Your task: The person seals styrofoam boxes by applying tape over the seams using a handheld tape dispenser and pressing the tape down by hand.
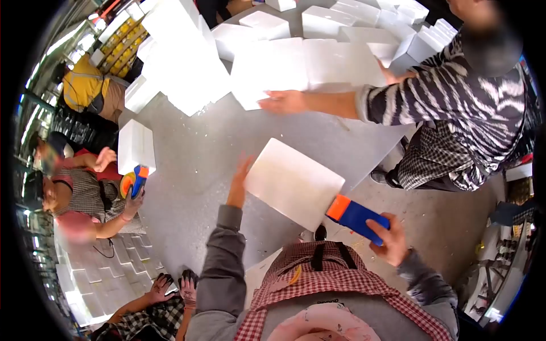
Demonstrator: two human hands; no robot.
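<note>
The wearer's left hand [240, 177] is held, fingers open, beside a white box [296, 184], contents hidden, at the desk's [182, 165] near edge; rightward, a blue-and-orange tape dispenser [359, 219] is gripped by the right hand's [392, 241] fingers.

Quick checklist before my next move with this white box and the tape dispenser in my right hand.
1. Grip on tape dispenser: ok, the right hand holds its blue end.
2. Dispenser placed at the white box: ok, its orange end is at the near right corner.
3. Left hand steadying the box: cannot tell; it's at the left edge, but blurred.
4. Box wholly over the table: not ok, the near corner shows past the edge.
5. Co-worker's hand clear: ok, it's apart from your box.
</note>
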